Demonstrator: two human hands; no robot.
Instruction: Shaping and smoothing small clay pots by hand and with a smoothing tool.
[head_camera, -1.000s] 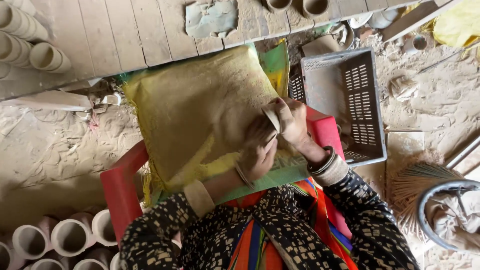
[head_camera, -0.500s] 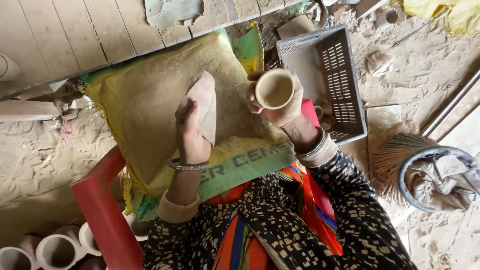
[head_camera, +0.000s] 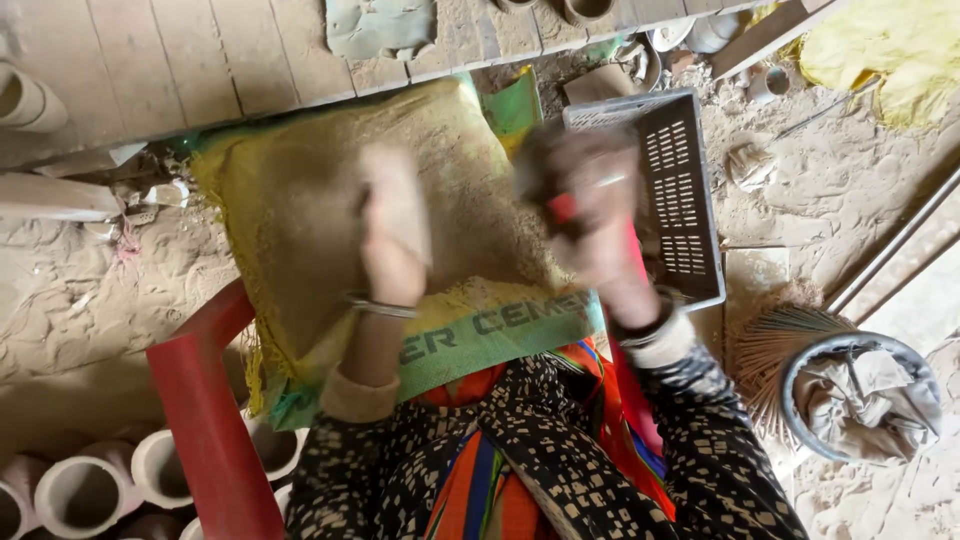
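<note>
Now | left hand (head_camera: 392, 235) raised over dusty yellow sack (head_camera: 300, 200) padding the lap, fingers flat on a pale pad | right hand (head_camera: 590, 215) blurred, curled round something dark, grip unclear | grey crate (head_camera: 680, 190) just beside.

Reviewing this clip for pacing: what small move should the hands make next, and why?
Probably bring the right hand back over the dusty sack toward the left hand. The right hand is blurred, lifted near the grey crate, gripping something I cannot make out; the left holds a pale cloth-like pad over the sack, seemingly waiting.
</note>
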